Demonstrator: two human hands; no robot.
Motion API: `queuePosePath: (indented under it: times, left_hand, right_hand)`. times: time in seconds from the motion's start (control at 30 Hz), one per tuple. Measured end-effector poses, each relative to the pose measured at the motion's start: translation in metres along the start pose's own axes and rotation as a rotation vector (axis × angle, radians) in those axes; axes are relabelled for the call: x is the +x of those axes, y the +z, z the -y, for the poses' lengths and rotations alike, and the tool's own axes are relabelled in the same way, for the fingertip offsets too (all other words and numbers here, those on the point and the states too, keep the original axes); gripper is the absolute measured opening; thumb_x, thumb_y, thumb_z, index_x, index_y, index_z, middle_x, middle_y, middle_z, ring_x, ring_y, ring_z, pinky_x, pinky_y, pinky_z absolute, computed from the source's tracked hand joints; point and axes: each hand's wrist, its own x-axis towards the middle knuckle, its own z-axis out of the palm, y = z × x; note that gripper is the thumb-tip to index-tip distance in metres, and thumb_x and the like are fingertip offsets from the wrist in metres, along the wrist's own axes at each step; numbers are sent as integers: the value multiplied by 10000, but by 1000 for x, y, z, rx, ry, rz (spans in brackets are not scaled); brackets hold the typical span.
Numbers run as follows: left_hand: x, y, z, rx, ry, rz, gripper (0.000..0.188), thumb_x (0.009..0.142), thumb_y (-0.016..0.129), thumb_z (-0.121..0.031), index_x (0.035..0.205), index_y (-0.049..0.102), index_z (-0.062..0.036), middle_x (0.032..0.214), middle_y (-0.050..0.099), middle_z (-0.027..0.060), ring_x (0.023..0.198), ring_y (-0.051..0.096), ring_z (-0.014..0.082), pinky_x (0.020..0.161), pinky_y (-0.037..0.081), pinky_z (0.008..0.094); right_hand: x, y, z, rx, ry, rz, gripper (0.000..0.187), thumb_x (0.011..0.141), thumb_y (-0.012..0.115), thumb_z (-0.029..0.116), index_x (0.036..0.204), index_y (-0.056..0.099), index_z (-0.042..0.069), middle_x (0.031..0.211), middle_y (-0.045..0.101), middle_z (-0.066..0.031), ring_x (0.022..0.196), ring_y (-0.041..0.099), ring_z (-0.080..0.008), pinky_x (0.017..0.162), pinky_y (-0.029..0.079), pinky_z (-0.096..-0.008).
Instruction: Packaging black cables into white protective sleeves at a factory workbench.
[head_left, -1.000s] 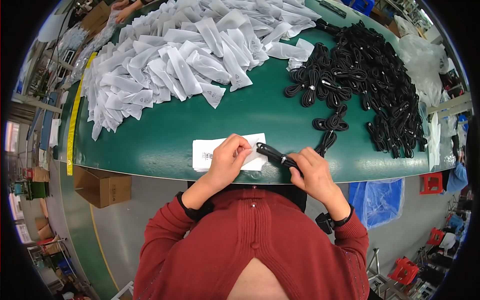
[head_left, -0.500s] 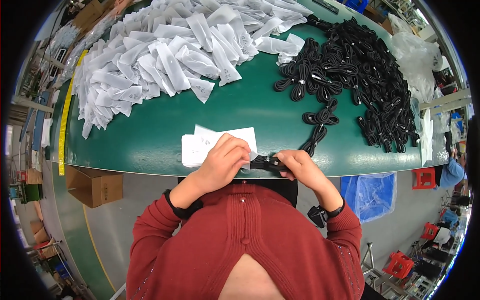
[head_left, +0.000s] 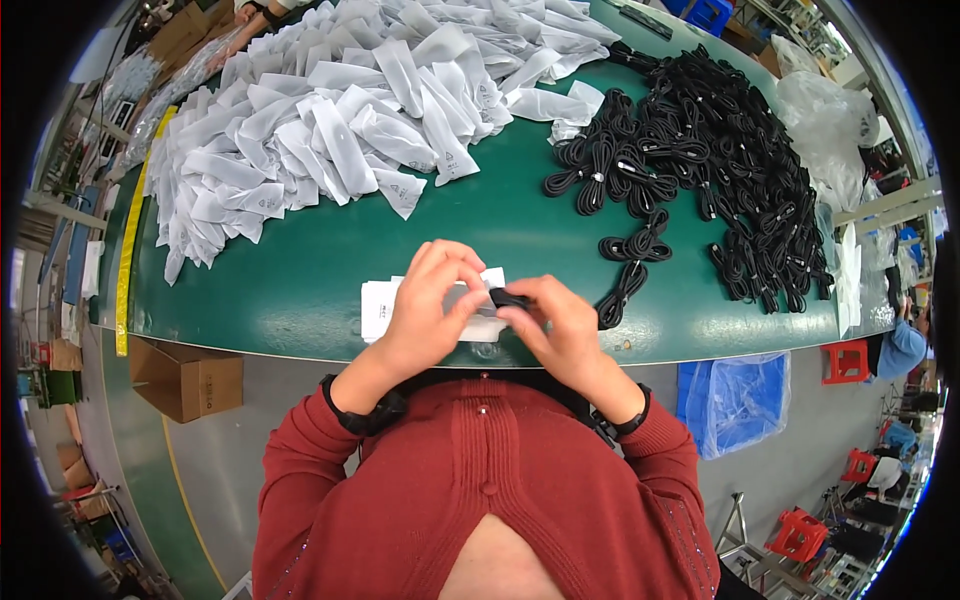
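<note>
Near the table's front edge, my left hand (head_left: 428, 308) pinches the mouth of a frosted white bag (head_left: 482, 328). My right hand (head_left: 562, 325) grips a coiled black cable (head_left: 510, 300), whose left end sits at the bag's opening and seems partly inside it. My fingers hide much of the cable. Beneath my left hand lies a flat stack of white bags (head_left: 376, 312). Just right of my right hand, two coiled black cables (head_left: 624, 290) rest one behind the other on the green table (head_left: 300, 300).
A large heap of filled white bags (head_left: 330, 130) covers the far left. Many coiled black cables (head_left: 740, 160) pile up at the far right beside clear plastic sheeting (head_left: 825, 120). A cardboard box (head_left: 190, 380) and a blue crate (head_left: 735, 400) stand below the table. Another person's arm (head_left: 245, 35) reaches in at the far left.
My right hand has moved left with the cable, bringing it up to the bag's opening. Another person's arm has come into view at the far left.
</note>
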Motion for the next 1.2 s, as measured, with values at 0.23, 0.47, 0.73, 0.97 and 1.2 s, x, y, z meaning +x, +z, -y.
queuePosePath:
  times: [0.23, 0.47, 0.73, 0.97, 1.2]
  left_hand:
    - [26, -56, 20, -707, -367, -140, 94, 953, 635, -122, 975, 586, -44, 1101, 602, 18, 815, 521, 59, 701, 418, 207]
    - [49, -84, 33, 159, 9, -548, 175, 893, 672, -68, 1041, 596, -15, 1102, 643, 88, 895, 592, 166, 784, 486, 306]
    - [-22, 12, 22, 202, 70, 120, 181, 796, 728, -19, 952, 636, -23, 941, 598, 114, 881, 605, 268, 759, 506, 362]
    - [-35, 27, 31, 245, 47, 94, 102, 847, 684, 7, 900, 599, -11, 851, 571, 87, 735, 576, 205, 654, 477, 313]
    - [-33, 22, 20, -21, -303, 44, 79, 855, 647, 7, 868, 570, -7, 833, 573, 104, 689, 584, 272, 622, 470, 351]
  right_hand:
    - [13, -34, -4, -272, -213, -247, 324, 868, 721, 59, 1180, 638, 35, 867, 637, -133, 673, 610, -182, 576, 495, -295]
    - [-34, -58, -27, -785, 294, -74, 354, 896, 695, 134, 1210, 568, 30, 906, 589, -201, 788, 621, -385, 639, 515, -443]
    - [-53, -41, -56, -321, 202, -265, 367, 893, 659, 63, 1232, 523, 20, 964, 610, -210, 859, 642, -357, 719, 528, -408]
    - [-32, -16, -24, 40, 93, -144, 330, 870, 679, 25, 1191, 607, 4, 954, 635, -154, 836, 637, -255, 709, 512, -324]
    - [-28, -18, -12, -68, -62, 35, 291, 866, 711, 61, 1154, 682, 35, 861, 600, -94, 736, 598, -235, 644, 485, -323]
